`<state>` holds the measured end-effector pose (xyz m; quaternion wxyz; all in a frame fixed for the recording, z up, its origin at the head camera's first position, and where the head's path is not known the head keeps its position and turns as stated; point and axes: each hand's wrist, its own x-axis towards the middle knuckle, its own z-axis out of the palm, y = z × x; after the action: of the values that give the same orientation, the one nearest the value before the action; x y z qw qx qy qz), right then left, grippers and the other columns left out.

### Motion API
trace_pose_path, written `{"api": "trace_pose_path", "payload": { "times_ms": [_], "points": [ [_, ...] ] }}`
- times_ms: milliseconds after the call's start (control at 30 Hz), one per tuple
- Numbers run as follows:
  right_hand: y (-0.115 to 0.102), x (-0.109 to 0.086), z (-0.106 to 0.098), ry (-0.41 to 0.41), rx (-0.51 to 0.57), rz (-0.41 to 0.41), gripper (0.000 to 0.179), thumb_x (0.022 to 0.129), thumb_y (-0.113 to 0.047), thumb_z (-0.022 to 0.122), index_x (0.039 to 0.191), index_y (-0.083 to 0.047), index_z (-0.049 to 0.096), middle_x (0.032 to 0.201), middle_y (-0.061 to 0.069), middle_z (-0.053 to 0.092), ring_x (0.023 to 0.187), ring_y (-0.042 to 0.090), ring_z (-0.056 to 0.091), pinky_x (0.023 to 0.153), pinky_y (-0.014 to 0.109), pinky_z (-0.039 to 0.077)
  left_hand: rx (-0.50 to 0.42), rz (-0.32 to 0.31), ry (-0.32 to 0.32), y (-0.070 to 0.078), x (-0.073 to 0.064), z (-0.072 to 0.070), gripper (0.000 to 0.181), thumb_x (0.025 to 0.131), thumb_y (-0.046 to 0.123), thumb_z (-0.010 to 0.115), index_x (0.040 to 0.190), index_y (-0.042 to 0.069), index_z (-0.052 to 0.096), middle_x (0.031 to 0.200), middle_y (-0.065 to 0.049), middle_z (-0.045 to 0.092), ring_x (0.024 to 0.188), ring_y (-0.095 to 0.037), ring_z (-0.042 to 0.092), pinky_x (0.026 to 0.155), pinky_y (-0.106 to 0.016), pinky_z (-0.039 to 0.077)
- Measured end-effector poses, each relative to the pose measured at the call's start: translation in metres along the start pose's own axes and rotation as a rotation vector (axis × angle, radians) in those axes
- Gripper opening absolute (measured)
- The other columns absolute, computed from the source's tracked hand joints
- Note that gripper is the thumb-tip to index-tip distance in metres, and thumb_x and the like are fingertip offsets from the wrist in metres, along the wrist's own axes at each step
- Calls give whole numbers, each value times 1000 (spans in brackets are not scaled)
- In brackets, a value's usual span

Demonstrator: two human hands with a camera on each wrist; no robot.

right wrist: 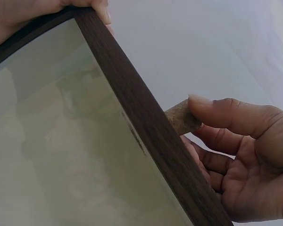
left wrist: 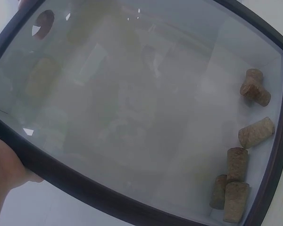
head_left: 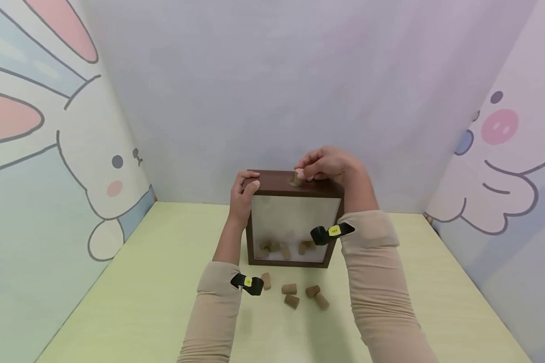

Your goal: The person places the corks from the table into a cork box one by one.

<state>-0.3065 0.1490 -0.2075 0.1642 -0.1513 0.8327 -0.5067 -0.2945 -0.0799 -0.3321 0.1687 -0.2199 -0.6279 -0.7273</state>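
A dark brown wooden shadow box (head_left: 272, 187) with a glass front stands upright on the table. My left hand (head_left: 241, 197) grips its upper left corner, thumb at the front edge and fingers over the top. My right hand (head_left: 333, 164) pinches a cork (right wrist: 183, 117) between thumb and fingers. In the head view this cork stands upright at the hole in the box's top, its lower end at the opening. Several corks (left wrist: 237, 164) lie along the bottom inside, behind the glass.
Several loose corks lie on the pale yellow-green table (head_left: 163, 302) in front of the box, among them a cork (head_left: 289, 289) near the middle. A plain backdrop (head_left: 236, 101) rises behind, and cartoon-printed side walls (head_left: 104, 166) flank the table.
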Motion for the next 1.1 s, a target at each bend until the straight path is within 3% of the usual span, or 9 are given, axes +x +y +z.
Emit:
{"api": "trace_pose_path", "payload": {
  "times_ms": [167, 367, 500, 667, 800, 1100],
  "points": [
    [2, -4, -1, 17, 14, -29, 35, 87, -9, 63, 121, -4, 59, 96, 6, 66, 80, 18, 58, 73, 29, 42, 8, 17, -4, 20, -5, 6, 31, 90, 11, 46, 115, -7, 46, 124, -13, 42, 112, -19, 38, 89, -35, 29],
    [10, -18, 1, 84, -51, -174, 38, 88, -18, 64, 123, -4, 59, 86, 13, 64, 80, 23, 57, 71, 30, 43, 30, 15, -13, 32, -8, 11, 32, 90, 12, 45, 115, -8, 45, 127, -16, 40, 114, -21, 37, 89, -36, 29],
    [17, -31, 4, 99, -128, -283, 40, 89, -20, 64, 125, -4, 58, 85, 15, 63, 82, 25, 58, 70, 33, 44, 41, 12, -20, 32, -10, 11, 33, 91, 12, 45, 116, -9, 44, 128, -18, 39, 115, -22, 36, 90, -36, 29],
    [24, -49, 5, 118, -183, -357, 42, 88, -19, 65, 126, -4, 56, 103, 12, 64, 95, 20, 59, 80, 35, 45, 41, 22, -19, 32, -9, 12, 33, 90, 13, 45, 116, -8, 44, 126, -16, 40, 111, -21, 37, 88, -36, 29],
    [29, -60, 11, 128, -176, -454, 38, 89, -14, 63, 122, 2, 57, 110, 15, 62, 95, 19, 59, 79, 33, 46, 35, 23, -13, 31, -9, 12, 33, 90, 13, 46, 115, -7, 45, 124, -14, 41, 111, -20, 38, 88, -36, 29],
    [45, -78, 35, 202, -130, -605, 31, 88, -4, 62, 117, 5, 58, 104, 16, 62, 87, 20, 60, 71, 27, 47, 29, 10, -11, 30, -9, 15, 33, 89, 12, 46, 116, -7, 45, 126, -15, 41, 114, -21, 37, 89, -35, 29]
  ]
}}
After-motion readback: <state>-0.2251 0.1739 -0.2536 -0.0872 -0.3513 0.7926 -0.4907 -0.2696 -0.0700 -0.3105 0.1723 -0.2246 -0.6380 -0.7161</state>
